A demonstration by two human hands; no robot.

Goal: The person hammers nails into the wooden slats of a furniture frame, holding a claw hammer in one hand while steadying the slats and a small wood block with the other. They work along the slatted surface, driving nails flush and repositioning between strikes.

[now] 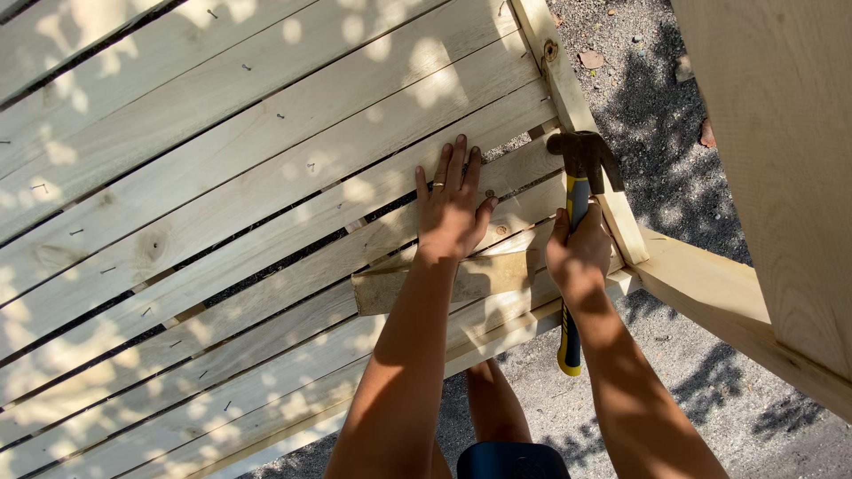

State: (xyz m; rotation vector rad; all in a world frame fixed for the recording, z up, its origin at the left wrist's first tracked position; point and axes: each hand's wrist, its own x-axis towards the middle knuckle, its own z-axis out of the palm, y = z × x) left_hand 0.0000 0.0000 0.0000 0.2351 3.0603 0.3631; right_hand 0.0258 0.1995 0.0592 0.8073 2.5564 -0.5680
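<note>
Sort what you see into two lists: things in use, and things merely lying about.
In use: hammer in right hand; slat pressed by left hand; nail beside its fingers.
Lying about: wood block, gravel, dry leaves.

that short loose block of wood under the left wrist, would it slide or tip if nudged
The short wood block lies flat across the slats, so it would probably slide rather than tip. It looks stiff and fairly light. The left hand presses a slat beyond it, not the block, so nothing seems to pin it; the right hand grips the hammer.
</note>
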